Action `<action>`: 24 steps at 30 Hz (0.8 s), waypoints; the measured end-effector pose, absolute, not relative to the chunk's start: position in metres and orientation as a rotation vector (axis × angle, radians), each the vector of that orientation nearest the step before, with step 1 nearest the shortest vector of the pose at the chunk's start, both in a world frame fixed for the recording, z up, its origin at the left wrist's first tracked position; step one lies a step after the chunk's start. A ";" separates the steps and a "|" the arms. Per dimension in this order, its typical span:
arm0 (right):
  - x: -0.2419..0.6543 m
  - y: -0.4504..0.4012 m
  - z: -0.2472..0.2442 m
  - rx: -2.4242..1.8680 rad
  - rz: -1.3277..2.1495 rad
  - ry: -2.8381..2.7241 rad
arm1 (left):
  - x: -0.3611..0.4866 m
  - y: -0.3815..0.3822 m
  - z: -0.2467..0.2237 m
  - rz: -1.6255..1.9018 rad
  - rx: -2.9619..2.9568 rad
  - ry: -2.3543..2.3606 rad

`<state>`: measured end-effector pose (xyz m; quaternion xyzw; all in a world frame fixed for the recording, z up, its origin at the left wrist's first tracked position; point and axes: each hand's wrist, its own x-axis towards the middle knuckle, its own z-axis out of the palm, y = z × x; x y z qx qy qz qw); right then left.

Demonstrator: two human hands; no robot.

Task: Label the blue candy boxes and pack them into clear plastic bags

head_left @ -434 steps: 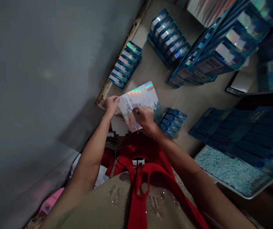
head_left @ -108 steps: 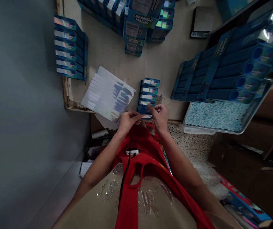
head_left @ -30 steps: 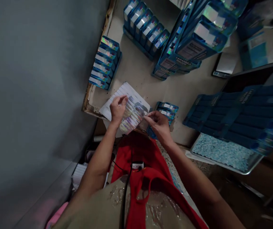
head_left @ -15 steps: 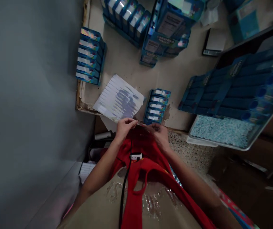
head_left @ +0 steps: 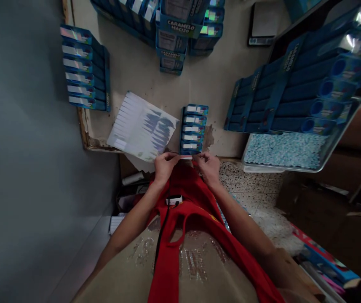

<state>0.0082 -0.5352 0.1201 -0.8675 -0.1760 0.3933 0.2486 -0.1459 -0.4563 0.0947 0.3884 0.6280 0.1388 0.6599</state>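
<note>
My left hand (head_left: 165, 169) and my right hand (head_left: 209, 169) meet at the table's front edge, fingers pinched. Between their fingertips stretches a small white strip (head_left: 185, 158), gripped at both ends. Just beyond it stands a short row of blue boxes (head_left: 194, 128) with white strips on their tops. To the left of that row lies a sheet of white strips (head_left: 132, 120), with part of its backing showing bare and greyish. A red apron (head_left: 185, 181) hangs below my hands.
More blue boxes (head_left: 84, 69) stand in a row at the table's left edge. Stacked blue boxes (head_left: 172, 46) fill the back. At right, a large stack of blue boxes (head_left: 294, 92) sits by a metal tray (head_left: 321, 169) of pale blue pieces. A small scale (head_left: 264, 23) stands behind.
The view has shifted, so the table's things appear further left. Both hands stay at the table edge, and the white strip between them now shows more plainly.
</note>
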 end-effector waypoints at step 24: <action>0.043 -0.504 0.169 -2.215 0.942 -0.347 | -0.136 -0.442 0.083 0.424 0.675 1.511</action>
